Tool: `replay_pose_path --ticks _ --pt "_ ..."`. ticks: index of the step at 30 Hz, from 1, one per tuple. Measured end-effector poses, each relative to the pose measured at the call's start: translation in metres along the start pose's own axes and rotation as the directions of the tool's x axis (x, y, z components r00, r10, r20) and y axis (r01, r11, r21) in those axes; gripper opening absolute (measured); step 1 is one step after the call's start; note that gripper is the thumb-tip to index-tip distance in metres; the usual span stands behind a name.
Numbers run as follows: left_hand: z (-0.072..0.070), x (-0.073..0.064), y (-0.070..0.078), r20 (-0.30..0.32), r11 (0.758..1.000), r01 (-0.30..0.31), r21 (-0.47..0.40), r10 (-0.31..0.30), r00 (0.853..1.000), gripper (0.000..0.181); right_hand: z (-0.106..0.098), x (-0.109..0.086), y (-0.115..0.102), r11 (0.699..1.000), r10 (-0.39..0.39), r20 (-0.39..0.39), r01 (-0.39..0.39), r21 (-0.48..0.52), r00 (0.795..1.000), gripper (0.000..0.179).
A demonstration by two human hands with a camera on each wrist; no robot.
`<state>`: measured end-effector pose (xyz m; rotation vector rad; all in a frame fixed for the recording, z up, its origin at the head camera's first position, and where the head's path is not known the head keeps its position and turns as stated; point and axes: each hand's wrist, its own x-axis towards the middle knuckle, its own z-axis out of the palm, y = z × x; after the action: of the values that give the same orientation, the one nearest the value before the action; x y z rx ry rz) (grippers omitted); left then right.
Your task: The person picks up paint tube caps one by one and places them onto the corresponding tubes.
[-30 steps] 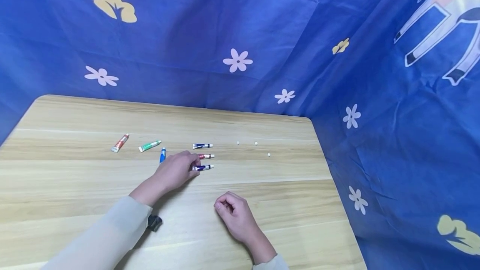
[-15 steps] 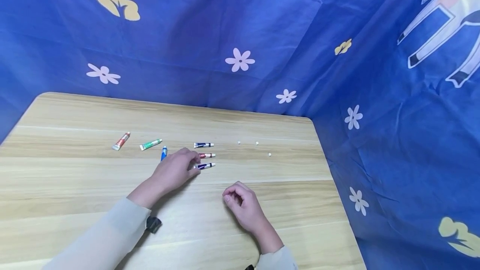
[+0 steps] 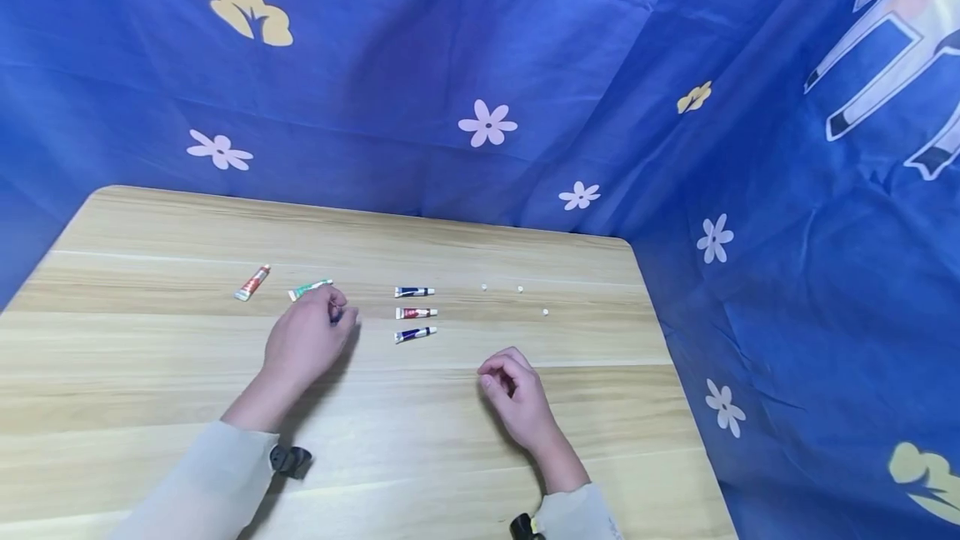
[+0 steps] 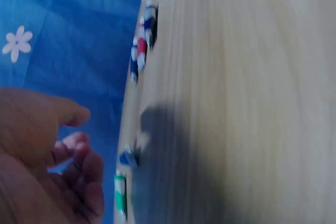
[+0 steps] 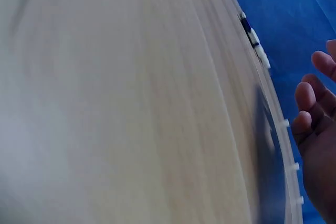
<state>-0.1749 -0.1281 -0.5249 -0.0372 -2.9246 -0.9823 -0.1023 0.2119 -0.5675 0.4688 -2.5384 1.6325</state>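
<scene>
My left hand (image 3: 309,332) hovers over the blue paint tube (image 4: 128,157), its fingers loosely bent and holding nothing. In the head view that hand mostly hides the blue tube and overlaps the green paint tube (image 3: 309,289). To its right, a dark blue paint tube (image 3: 414,292), a red paint tube (image 3: 416,313) and a purple-blue paint tube (image 3: 416,334) lie in a row, nozzles pointing right. Another red paint tube (image 3: 252,282) lies at far left. My right hand (image 3: 521,402), loosely curled with nothing in it, is over the table's right part.
Three small white caps (image 3: 520,289) sit apart on the wooden table (image 3: 420,457), right of the row. A blue patterned cloth (image 3: 390,65) hangs behind the table and along its right side. Black straps (image 3: 290,462) circle the wrists.
My left hand has moved left, away from the purple-blue tube at the row's near end to above the blue one. My right hand has shifted right and slightly away from me.
</scene>
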Motion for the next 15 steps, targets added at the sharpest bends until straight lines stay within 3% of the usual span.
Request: replay_pose_path --ticks 7,15 --pt "-0.002 -0.001 -0.02 0.063 0.995 0.089 0.055 -0.092 0.994 0.036 -0.025 -0.001 0.006 0.998 0.064 -0.09 -0.062 0.028 0.994 0.011" --pt "0.001 -0.002 -0.026 0.084 0.995 0.086 0.043 -0.09 0.992 0.036 -0.044 0.001 0.013 0.992 0.09 -0.181 -0.072 0.103 0.979 0.011"
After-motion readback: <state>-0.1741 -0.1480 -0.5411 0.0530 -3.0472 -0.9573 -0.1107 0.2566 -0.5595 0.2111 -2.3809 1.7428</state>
